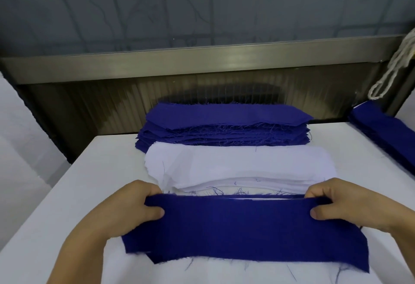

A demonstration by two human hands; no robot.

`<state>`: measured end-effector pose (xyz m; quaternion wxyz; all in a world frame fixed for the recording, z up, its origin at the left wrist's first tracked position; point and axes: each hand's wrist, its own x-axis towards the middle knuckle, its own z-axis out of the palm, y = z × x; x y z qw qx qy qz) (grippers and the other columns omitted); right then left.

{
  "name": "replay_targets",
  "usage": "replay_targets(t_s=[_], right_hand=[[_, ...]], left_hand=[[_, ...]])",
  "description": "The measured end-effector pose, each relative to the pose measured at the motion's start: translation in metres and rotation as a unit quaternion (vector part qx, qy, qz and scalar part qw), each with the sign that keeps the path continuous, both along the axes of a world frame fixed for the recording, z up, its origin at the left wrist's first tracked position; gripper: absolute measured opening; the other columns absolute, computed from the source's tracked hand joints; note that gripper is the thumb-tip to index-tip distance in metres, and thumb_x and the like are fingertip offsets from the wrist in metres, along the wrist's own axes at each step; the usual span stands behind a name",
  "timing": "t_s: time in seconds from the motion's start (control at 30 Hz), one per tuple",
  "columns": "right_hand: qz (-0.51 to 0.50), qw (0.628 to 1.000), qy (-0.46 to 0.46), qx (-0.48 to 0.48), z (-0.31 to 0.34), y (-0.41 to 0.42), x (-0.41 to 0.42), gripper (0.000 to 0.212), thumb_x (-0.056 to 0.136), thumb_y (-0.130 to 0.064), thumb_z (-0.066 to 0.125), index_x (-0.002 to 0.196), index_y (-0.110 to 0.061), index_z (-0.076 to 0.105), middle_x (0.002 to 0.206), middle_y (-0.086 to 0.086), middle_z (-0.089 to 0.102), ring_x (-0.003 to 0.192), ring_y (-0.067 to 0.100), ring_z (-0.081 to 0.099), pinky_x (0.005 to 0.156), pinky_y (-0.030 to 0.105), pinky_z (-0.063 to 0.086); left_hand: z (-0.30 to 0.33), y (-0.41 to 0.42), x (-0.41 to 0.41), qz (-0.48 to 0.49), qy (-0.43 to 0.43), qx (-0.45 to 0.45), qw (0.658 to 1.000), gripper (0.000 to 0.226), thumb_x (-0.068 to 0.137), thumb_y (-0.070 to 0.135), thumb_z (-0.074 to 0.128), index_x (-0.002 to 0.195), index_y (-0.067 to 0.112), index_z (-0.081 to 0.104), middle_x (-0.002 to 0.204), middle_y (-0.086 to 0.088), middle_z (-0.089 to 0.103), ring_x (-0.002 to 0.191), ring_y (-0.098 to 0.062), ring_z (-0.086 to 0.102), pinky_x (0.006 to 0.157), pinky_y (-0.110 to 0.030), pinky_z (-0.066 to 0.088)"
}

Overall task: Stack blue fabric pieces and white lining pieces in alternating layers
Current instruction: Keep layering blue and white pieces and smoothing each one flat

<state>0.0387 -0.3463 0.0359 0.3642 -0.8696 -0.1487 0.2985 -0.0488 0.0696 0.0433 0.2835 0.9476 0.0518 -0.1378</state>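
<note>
Blue piece [244,227] nearest on the worktop [107,171], left hand [132,207] and right hand [343,203] pinching its far corners, likely squaring it up | beyond it, white lining pile [238,167] within reach | farther still, blue stack [224,126] as supply.

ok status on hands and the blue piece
Left hand and right hand pinch top blue piece at its far corners. White lining pile just behind. Nothing in the way.

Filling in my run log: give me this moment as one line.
left hand: grips blue piece | right hand: grips same piece | white pile: behind | blue pile: farthest
</note>
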Motion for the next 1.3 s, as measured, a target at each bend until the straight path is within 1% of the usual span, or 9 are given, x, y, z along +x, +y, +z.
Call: replay_targets(t_s=[0.07,0.17,0.27,0.37,0.43,0.57,0.8,1.13,1.3], right_hand=[[-0.009,0.999,-0.049,0.001,0.012,-0.002,0.001,0.021,0.09,-0.014,0.064,0.086,-0.032,0.073,0.092,-0.005,0.075,0.082,0.014,0.071,0.073,0.031,0.058],[-0.068,0.972,-0.223,0.019,0.031,-0.005,0.004,0.03,0.09,-0.019,0.065,0.087,-0.049,0.065,0.09,-0.021,0.069,0.081,0.0,0.066,0.066,0.02,0.053],[-0.118,0.882,-0.451,0.069,0.035,-0.005,-0.004,0.023,0.087,-0.025,0.06,0.086,-0.047,0.059,0.095,-0.024,0.063,0.09,-0.003,0.059,0.065,0.013,0.047],[-0.056,0.82,-0.569,0.042,0.017,-0.005,-0.021,0.01,0.096,-0.037,0.048,0.096,-0.036,0.058,0.097,-0.02,0.056,0.092,0.003,0.056,0.078,0.017,0.045],[-0.005,0.822,-0.569,0.015,-0.013,-0.011,-0.031,0.026,0.095,-0.038,0.045,0.091,-0.021,0.063,0.1,-0.015,0.056,0.093,0.007,0.055,0.087,0.019,0.04],[0.052,0.859,-0.508,-0.042,-0.054,-0.018,-0.046,0.017,0.071,-0.021,0.048,0.083,-0.027,0.059,0.101,-0.024,0.053,0.089,0.004,0.055,0.087,0.012,0.036],[0.026,0.878,-0.474,-0.064,-0.05,-0.007,-0.048,0.021,0.07,-0.023,0.045,0.081,-0.024,0.064,0.094,-0.02,0.058,0.082,0.005,0.055,0.077,0.016,0.04],[0.006,0.848,-0.525,-0.071,-0.056,-0.007,-0.054,0.02,0.071,-0.021,0.045,0.073,-0.02,0.066,0.083,-0.014,0.06,0.073,0.008,0.054,0.07,0.016,0.04],[0.025,0.849,-0.521,-0.084,-0.054,-0.007,-0.055,0.007,0.071,-0.017,0.058,0.071,-0.023,0.062,0.077,-0.016,0.057,0.065,0.009,0.054,0.06,0.02,0.04]], left_hand=[[0.005,0.001,-0.001,0.034,-0.074,-0.039,0.996,0.011,0.088,0.023,0.065,0.085,0.032,0.07,0.084,0.018,0.07,0.078,0.0,0.064,0.067,-0.019,0.055],[0.01,-0.006,-0.001,0.07,-0.24,-0.046,0.967,0.021,0.085,0.016,0.069,0.078,0.036,0.067,0.083,0.027,0.065,0.08,0.007,0.06,0.058,-0.007,0.046],[0.012,-0.011,-0.003,0.078,-0.336,-0.058,0.937,0.027,0.08,0.009,0.072,0.079,0.035,0.067,0.086,0.025,0.064,0.085,0.004,0.058,0.058,-0.003,0.045],[0.007,-0.007,-0.008,0.02,-0.307,-0.056,0.95,0.029,0.076,0.005,0.075,0.076,0.033,0.07,0.09,0.019,0.064,0.087,0.0,0.059,0.071,-0.004,0.044],[-0.003,-0.004,-0.013,-0.041,-0.229,-0.022,0.972,0.037,0.074,0.0,0.075,0.075,0.036,0.069,0.093,0.02,0.062,0.089,-0.001,0.059,0.075,-0.008,0.045],[-0.022,-0.004,-0.017,-0.099,-0.134,0.05,0.985,0.042,0.071,0.0,0.065,0.075,0.041,0.063,0.093,0.022,0.058,0.093,0.002,0.054,0.078,-0.015,0.045],[-0.03,-0.014,-0.013,-0.131,-0.128,0.029,0.983,0.035,0.071,0.004,0.065,0.077,0.038,0.061,0.1,0.025,0.054,0.095,0.001,0.053,0.08,-0.016,0.046],[-0.036,-0.017,-0.018,-0.11,-0.127,0.045,0.985,0.024,0.065,0.012,0.064,0.073,0.034,0.059,0.098,0.025,0.055,0.088,-0.002,0.054,0.072,-0.016,0.045],[-0.034,-0.017,-0.017,-0.114,-0.109,0.036,0.987,0.02,0.067,0.018,0.065,0.074,0.037,0.059,0.099,0.027,0.056,0.086,-0.001,0.055,0.073,-0.014,0.045]])
